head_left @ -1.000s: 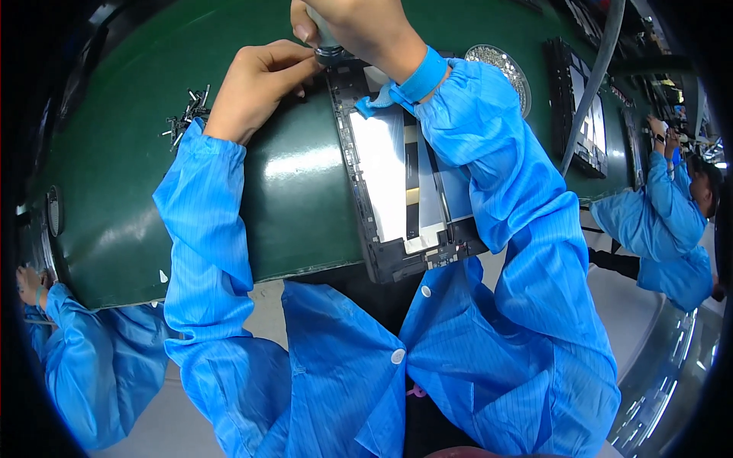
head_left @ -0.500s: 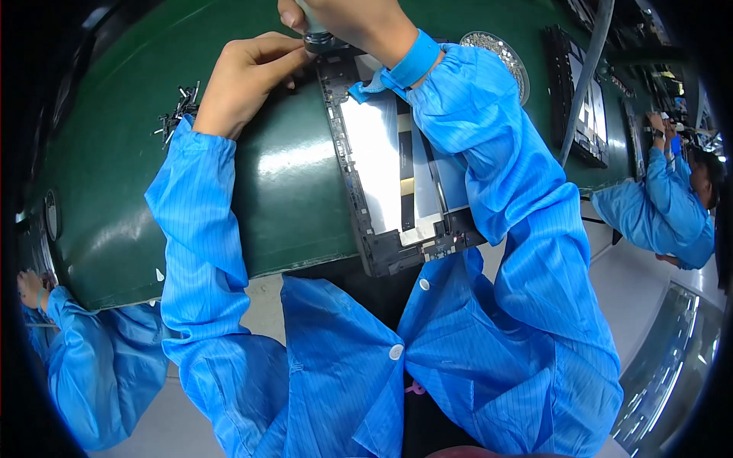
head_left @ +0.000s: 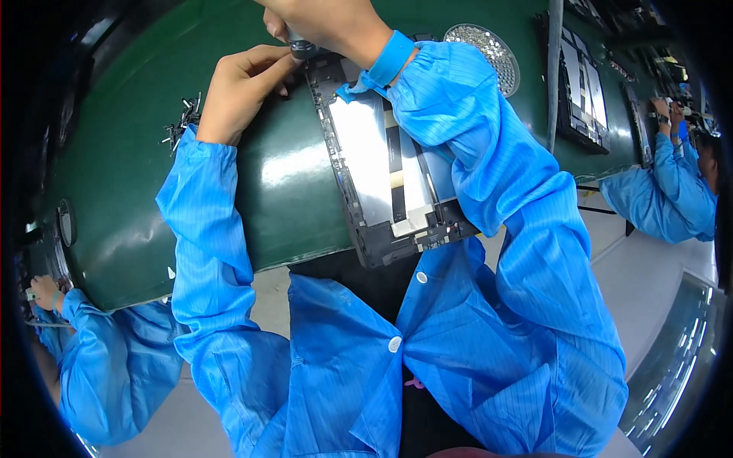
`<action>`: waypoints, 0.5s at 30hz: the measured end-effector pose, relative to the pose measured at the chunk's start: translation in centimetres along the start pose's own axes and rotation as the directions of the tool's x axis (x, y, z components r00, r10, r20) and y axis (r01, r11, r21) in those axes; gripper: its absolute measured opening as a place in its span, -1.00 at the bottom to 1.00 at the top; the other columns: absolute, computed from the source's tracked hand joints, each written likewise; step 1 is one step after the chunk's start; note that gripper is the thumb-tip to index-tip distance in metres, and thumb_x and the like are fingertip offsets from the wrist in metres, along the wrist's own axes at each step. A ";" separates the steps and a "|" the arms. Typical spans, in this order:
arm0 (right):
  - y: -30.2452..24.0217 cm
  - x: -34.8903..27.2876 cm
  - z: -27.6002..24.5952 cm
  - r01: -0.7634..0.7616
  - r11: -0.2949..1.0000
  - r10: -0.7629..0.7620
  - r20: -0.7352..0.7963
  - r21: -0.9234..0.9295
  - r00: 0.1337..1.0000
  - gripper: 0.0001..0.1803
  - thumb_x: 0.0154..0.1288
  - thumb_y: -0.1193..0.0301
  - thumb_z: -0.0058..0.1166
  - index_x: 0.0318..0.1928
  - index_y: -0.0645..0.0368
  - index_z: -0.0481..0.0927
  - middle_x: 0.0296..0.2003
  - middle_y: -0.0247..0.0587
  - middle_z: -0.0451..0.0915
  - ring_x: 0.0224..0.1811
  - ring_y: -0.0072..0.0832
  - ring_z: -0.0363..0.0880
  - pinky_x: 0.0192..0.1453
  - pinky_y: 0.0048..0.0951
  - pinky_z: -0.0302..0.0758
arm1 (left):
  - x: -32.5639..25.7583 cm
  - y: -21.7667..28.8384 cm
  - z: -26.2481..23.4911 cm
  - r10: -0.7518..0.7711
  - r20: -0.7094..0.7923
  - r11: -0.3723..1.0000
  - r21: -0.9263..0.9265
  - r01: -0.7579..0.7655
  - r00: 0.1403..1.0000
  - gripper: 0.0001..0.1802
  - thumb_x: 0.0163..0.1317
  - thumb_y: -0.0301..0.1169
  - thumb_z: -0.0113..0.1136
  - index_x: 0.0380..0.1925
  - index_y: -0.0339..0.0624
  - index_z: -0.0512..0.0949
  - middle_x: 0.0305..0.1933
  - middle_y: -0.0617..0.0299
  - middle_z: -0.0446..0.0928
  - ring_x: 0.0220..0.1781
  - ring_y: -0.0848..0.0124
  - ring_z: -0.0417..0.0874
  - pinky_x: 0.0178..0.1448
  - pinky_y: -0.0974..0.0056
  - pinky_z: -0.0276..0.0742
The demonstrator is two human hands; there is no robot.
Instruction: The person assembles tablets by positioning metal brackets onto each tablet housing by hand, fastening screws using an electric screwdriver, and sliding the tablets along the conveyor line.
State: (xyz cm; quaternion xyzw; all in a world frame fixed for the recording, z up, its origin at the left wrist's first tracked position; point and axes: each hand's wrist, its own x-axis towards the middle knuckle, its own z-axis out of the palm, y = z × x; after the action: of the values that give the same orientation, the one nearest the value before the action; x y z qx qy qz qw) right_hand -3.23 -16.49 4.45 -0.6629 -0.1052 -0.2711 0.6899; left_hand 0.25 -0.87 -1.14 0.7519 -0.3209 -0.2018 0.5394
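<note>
A flat black device chassis (head_left: pixel 353 210) with silver panels lies slanted before me, its near end at the table's edge. My right hand (head_left: pixel 332 27) is wrapped round a grey cylindrical tool (head_left: pixel 304 49) with a dark collar, which looks like an electric screwdriver. That tool stands over the chassis's far left corner; its tip is hidden. Beside it, my left hand (head_left: pixel 243 91) has thumb and forefinger pinched together at the same corner. Whatever they hold does not show. The right sleeve covers part of the chassis's right side.
A round dish (head_left: pixel 513 76) of small metal parts sits beyond my right forearm. Small dark pieces (head_left: pixel 183 120) lie piled left of my left wrist. Another chassis (head_left: pixel 584 95) rests at the right, behind a grey cable (head_left: pixel 555 69). Co-workers in blue sleeves (head_left: pixel 664 183) flank me.
The whole view has shifted a little, with table and chassis appearing slightly farther left and up. Both hands keep the same hold at the chassis's far left corner.
</note>
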 end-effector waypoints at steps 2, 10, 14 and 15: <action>0.5 0.2 0.2 -0.030 0.999 0.029 0.036 0.022 0.999 -0.75 0.37 0.33 0.20 -0.40 0.25 0.60 -0.69 -0.32 0.53 -0.71 -0.60 0.48 -0.63 -0.45 0.38 | -0.9 0.4 -0.1 0.012 -0.182 0.998 -0.055 -0.022 0.983 -0.69 0.44 -0.33 0.22 -0.06 -0.40 0.68 -0.32 0.17 0.68 -0.34 0.49 0.61 -0.18 0.36 0.56; -1.2 0.8 -1.1 -0.140 0.970 0.168 0.131 -0.201 0.977 -0.61 0.31 0.16 0.27 -0.20 0.31 0.62 -0.57 -0.24 0.63 -0.62 -0.55 0.63 -0.52 -0.46 0.52 | -17.6 9.5 12.3 0.162 -0.108 0.799 0.597 -0.066 0.981 0.21 -0.33 0.24 0.64 0.29 -0.29 0.43 0.40 -0.47 0.24 0.26 -0.27 0.43 0.30 -0.12 0.38; -1.6 0.1 -1.9 -0.132 0.990 0.130 0.055 0.043 0.990 -0.72 0.31 0.34 0.28 -0.11 0.31 0.62 -0.49 -0.21 0.66 -0.53 -0.54 0.68 -0.42 -0.47 0.62 | -18.4 7.9 16.4 0.235 -0.250 0.768 0.640 -0.022 0.939 -0.01 -0.10 -0.02 0.63 0.30 -0.31 0.45 0.46 -0.49 0.17 0.15 -0.20 0.47 0.20 -0.03 0.49; -1.8 0.2 -2.9 -0.113 0.990 0.110 0.040 0.085 0.993 -0.73 0.30 0.41 0.29 -0.08 0.31 0.61 -0.45 -0.21 0.67 -0.50 -0.54 0.69 -0.39 -0.46 0.65 | -18.2 7.9 16.9 0.215 -0.274 0.774 0.633 0.008 0.937 -0.04 -0.09 -0.07 0.64 0.28 -0.33 0.48 0.46 -0.47 0.18 0.12 -0.19 0.47 0.20 -0.03 0.49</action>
State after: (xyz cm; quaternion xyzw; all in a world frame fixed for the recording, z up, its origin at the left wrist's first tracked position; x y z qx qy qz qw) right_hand -4.63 -19.27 5.78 -0.6415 -0.0918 -0.2155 0.7305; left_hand -25.83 -1.31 -0.17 0.8916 -0.3156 0.0756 0.3158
